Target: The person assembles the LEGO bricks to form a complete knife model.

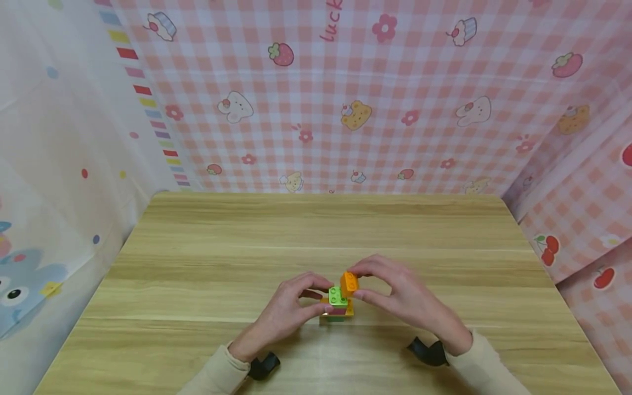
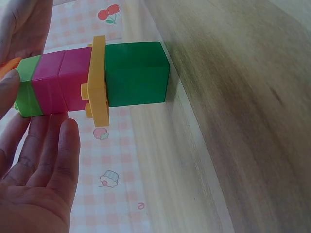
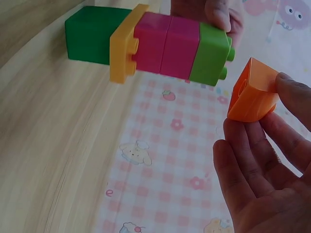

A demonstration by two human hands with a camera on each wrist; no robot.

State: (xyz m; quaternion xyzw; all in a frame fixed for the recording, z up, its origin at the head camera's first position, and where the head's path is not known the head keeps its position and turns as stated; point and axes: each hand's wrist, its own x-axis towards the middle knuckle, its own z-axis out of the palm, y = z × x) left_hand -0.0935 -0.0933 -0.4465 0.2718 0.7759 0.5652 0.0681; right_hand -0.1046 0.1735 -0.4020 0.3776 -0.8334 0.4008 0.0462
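Observation:
A tower of building blocks stands upright on the table. From the bottom it has a dark green block, a wider yellow-orange plate, two magenta blocks and a lime green block on top. My left hand holds the tower near its top, thumb and fingers on either side of the lime green block. Between thumb and fingertips, my right hand pinches an orange block. That block is tilted, close to the lime green block's studs but apart from them in the right wrist view.
The wooden table extends around the tower, with a checked pink cloth hanging behind its far edge. Black straps show at both wrists, near the sleeves.

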